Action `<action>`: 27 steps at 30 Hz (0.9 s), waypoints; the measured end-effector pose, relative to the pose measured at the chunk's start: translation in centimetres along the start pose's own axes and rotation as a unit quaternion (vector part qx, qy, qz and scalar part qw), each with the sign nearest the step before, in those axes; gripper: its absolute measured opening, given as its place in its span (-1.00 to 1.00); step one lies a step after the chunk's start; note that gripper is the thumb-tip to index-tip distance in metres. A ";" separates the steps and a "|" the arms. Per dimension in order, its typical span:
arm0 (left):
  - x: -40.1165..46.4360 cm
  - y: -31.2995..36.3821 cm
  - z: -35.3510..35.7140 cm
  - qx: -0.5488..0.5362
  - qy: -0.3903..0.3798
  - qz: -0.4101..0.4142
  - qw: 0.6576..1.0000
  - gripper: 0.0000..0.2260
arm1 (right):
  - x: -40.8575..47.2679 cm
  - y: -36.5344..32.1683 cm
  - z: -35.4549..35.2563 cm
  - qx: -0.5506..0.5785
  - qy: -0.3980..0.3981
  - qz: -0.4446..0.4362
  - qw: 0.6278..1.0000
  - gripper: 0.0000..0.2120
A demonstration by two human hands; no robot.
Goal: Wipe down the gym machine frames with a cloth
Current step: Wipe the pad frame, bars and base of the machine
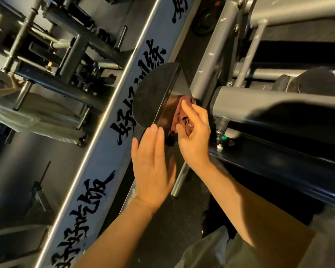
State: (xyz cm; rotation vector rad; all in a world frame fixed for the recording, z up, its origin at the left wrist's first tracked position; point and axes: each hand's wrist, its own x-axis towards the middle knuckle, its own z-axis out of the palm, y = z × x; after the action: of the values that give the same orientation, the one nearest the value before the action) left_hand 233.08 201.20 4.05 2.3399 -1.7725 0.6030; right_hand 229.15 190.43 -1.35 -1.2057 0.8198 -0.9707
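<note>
A dim gym floor [162, 225] lies beneath grey machine frames [211, 74], while a pale panel [104, 117] painted with black brush characters runs diagonally past a mirrored wall on the left of the view. At centre, a glossy black plate [159, 97] with a rounded edge is fixed beside a thick grey tube [259, 103]. The right hand [193, 138] has its grip curled around a bunched pinkish-brown cloth [184, 120], fingers and thumb pinching the fabric and pressing it against the plate's shiny face, just beside the grey tube. The left hand [153, 167], just to the left of and below that grip, is spread flat with straight fingers, its fingertips [155, 130] resting against the lower edge of the same plate. A dark bar [278, 161] runs to the right of the cloth-holding grip, with a small green knob [224, 137] near it. Both forearms are bare, reaching up from the bottom of the view.
</note>
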 end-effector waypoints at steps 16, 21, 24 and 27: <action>-1.6 0.3 0.9 0.103 -0.196 0.004 0.975 -0.26 | 1.3 3.2 0.6 -0.084 -0.033 0.133 0.987 -0.37; -3.1 -0.7 0.3 0.107 -0.199 -0.020 0.974 -0.28 | -0.6 0.0 0.2 0.034 0.041 0.065 0.996 -0.46; -3.4 -0.9 0.2 0.106 -0.210 -0.020 0.972 -0.29 | -1.2 0.0 0.9 0.010 0.080 0.022 0.997 -0.60; -3.4 -0.6 0.4 0.103 -0.206 -0.026 0.973 -0.27 | -1.6 2.2 1.0 -0.039 0.068 0.083 0.994 -0.71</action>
State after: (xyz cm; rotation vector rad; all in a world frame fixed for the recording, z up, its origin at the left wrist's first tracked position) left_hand 233.02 204.27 2.43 2.8113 -1.8747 0.3197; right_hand 229.84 192.44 -3.33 -1.1268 1.0564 -0.8989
